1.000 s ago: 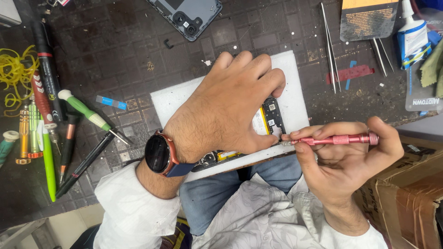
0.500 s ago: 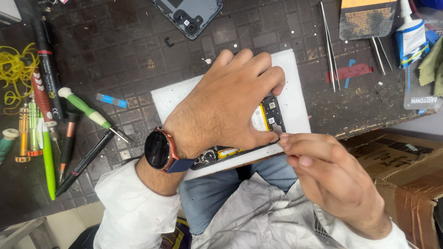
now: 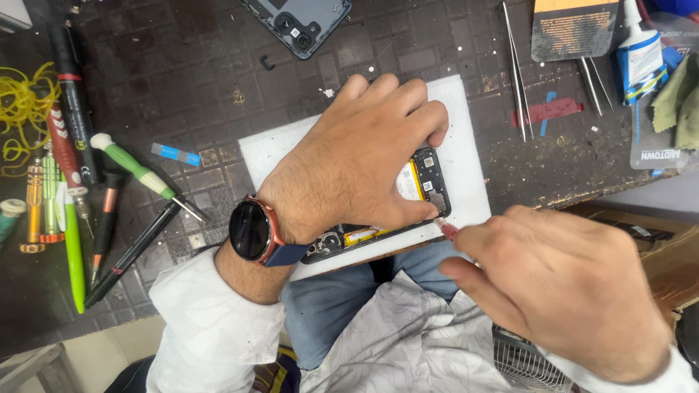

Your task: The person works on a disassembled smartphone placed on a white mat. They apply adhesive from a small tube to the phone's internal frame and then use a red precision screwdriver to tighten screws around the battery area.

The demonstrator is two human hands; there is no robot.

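Our right grip [image 3: 561, 287] is closed around a pink-handled screwdriver [image 3: 449, 231], and we see only its tip end; the rest is hidden under our fingers. That tip touches the near right corner of the opened phone [image 3: 426, 191], just beside the grip. Our left grip [image 3: 364, 160] lies flat over the phone, pressing it down and hiding most of its inside; we make out only a strip of battery and board at its right and near edges. The phone rests on a white pad [image 3: 466, 124] on the dark surface [image 3: 196, 94]. Farther off lie tweezers [image 3: 518, 73] and a phone back cover [image 3: 298, 22], cut off by the frame's top edge.
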